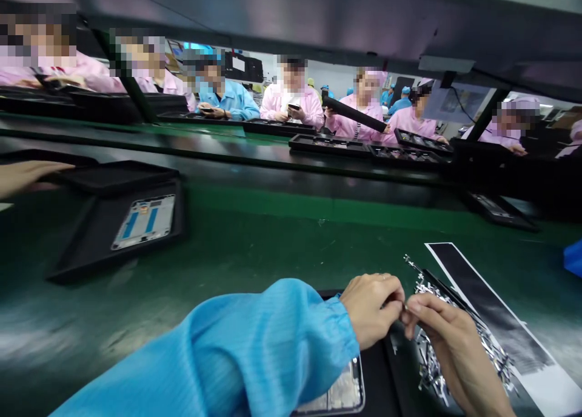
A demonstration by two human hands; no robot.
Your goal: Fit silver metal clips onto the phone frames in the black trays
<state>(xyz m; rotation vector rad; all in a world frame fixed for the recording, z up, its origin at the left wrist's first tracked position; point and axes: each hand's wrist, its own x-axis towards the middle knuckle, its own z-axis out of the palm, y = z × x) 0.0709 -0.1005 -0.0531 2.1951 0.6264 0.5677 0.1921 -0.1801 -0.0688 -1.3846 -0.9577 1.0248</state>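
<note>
My left hand (370, 308), in a blue sleeve, and my right hand (439, 329) meet fingertip to fingertip low in the head view. Between them they pinch a tiny metal part (404, 306), too small to make out. Under my right hand lies a heap of several shiny metal strips (488, 344) on a dark tray. Below my left wrist a phone frame (341, 396) shows partly, hidden by my sleeve.
A black tray (86, 247) holding a phone frame (144, 221) sits on the green belt at left, near another person's hand (25, 176). A black-and-white sheet (504, 320) lies at right. Several workers sit across the line behind more black trays (330, 144).
</note>
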